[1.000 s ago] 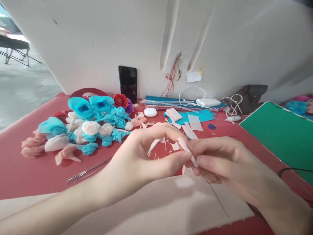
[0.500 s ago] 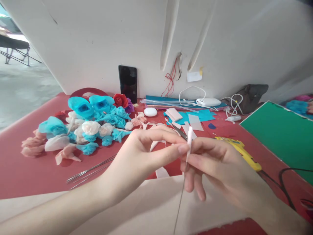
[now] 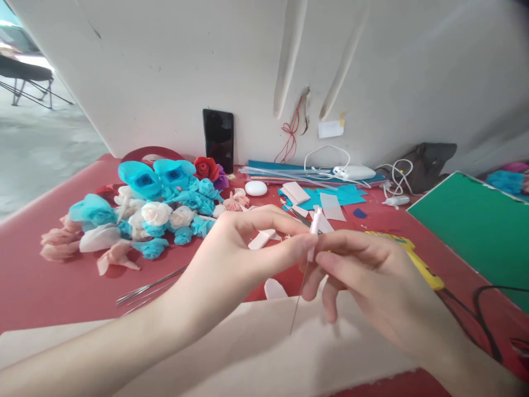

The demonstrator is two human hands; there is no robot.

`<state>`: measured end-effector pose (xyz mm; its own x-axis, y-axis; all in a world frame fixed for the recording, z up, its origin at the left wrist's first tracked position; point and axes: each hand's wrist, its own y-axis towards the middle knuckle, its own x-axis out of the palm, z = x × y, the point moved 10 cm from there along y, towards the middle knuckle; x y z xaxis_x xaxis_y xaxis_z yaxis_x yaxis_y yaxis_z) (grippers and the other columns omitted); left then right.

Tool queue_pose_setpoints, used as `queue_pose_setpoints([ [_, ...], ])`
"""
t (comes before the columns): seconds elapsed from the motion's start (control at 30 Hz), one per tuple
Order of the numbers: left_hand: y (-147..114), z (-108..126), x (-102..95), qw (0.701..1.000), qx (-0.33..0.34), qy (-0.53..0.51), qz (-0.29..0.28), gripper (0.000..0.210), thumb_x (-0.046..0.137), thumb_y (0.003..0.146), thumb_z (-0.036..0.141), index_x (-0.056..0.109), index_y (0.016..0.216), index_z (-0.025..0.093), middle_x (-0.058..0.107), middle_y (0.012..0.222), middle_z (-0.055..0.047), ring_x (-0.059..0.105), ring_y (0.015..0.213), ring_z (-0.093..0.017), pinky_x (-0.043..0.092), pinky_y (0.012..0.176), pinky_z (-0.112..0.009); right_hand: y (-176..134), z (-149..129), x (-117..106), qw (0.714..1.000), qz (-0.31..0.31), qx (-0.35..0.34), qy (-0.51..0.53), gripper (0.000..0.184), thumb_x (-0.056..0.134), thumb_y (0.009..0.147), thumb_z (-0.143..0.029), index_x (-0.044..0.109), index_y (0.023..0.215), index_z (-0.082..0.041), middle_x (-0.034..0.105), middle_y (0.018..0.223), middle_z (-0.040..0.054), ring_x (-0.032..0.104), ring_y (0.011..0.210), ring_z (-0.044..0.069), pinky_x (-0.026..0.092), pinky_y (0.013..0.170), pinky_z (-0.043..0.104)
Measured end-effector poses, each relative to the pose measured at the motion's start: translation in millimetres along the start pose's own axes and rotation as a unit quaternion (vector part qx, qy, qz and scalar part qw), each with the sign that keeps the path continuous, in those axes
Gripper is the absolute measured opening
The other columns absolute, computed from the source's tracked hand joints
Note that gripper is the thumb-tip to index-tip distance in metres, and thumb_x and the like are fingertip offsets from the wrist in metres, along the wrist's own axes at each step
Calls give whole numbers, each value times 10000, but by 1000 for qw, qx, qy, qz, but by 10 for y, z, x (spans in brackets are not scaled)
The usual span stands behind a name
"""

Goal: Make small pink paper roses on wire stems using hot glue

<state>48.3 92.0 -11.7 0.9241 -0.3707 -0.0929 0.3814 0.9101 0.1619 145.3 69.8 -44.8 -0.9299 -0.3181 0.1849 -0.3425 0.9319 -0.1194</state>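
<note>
A narrow roll of pale pink paper (image 3: 316, 221) stands nearly upright around the top of a thin wire (image 3: 298, 303). My left hand (image 3: 243, 259) pinches the roll between thumb and index finger. From the other side, my right hand (image 3: 372, 281) grips its lower part with thumb and index finger, the other fingers curled below. The wire's free end points down over a large pale pink sheet (image 3: 231, 353). Just behind the roll lie scissors (image 3: 301, 217), partly covered by my hands. Cut pink paper pieces (image 3: 261, 239) are scattered beneath and behind my left hand.
Blue, white and pink paper flowers (image 3: 155, 214) pile up at left, near loose wires (image 3: 151, 286). A phone (image 3: 218, 140) leans on the wall. At right are a yellow glue gun (image 3: 425, 270), its black cord and a green board (image 3: 475, 231). Blue paper (image 3: 345, 194) lies behind.
The paper roll and wire have shifted slightly left and tilted, with the wire's lower end now visible. My right fingers have moved left with them. The view has shifted a little.
</note>
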Motion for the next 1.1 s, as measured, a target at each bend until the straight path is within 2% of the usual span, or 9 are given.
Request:
queue_pose_setpoints([
  [0.2,48,-54,-103,998,-1,-56,33,182,628,791,273,647,620,213,621,649,85,556,636,-36,433,619,-87,-12,-93,-90,998,36,-39,-43,148,595,832,-290,677,744,-203,626,677,-3,567,525,49,468,473,107],
  [0.47,81,-176,-105,994,-43,-96,39,174,658,763,288,657,611,204,610,594,72,538,581,-35,421,564,-77,7,-56,-59,999,7,-37,-33,230,464,912,-278,584,735,-193,489,537,-51,489,459,26,416,498,125],
  [0.67,73,-198,-98,992,-51,-108,37,168,651,773,274,672,622,203,628,623,77,541,607,-27,416,587,-71,24,-75,-64,997,8,-47,-64,191,437,926,-309,567,838,-199,536,614,-48,527,467,42,458,492,150],
  [0.8,53,-256,-115,990,-76,-107,48,164,671,751,310,668,623,207,611,607,80,511,581,-22,395,557,-69,24,-322,-335,954,134,-147,-224,228,418,930,-357,544,829,-196,507,508,-62,497,400,42,415,440,135],
  [0.87,50,-296,-119,989,-94,-101,52,186,674,740,346,662,619,206,609,615,73,517,594,-35,402,568,-88,17,-446,-479,924,192,-186,-274,346,441,916,-363,518,647,-158,421,405,-61,408,335,25,342,380,123],
  [0.93,53,-305,-93,989,-100,-96,42,190,669,739,365,667,627,212,626,640,63,544,634,-56,421,612,-114,31,-520,-583,912,216,-204,-283,442,519,873,-342,442,492,-133,340,360,-59,323,318,5,288,351,114],
  [0.97,56,-292,-69,990,-96,-93,33,178,669,740,357,672,630,218,636,654,63,554,651,-63,426,634,-124,36,-553,-615,909,221,-211,-285,401,570,841,-318,470,500,-132,380,393,-57,331,335,1,289,353,109],
  [1.03,56,-252,-12,993,-85,-81,11,152,668,742,313,677,618,226,639,656,70,552,651,-62,421,649,-128,49,-590,-611,911,204,-209,-290,118,651,773,-266,616,708,-174,553,597,-41,459,441,16,365,411,102],
  [1.1,44,-212,57,995,-81,-54,-14,156,662,741,262,667,591,218,618,627,75,526,620,-55,407,631,-130,72,-560,-508,927,146,-182,-294,174,669,752,-249,644,924,-250,612,806,-28,533,549,39,416,464,112],
])
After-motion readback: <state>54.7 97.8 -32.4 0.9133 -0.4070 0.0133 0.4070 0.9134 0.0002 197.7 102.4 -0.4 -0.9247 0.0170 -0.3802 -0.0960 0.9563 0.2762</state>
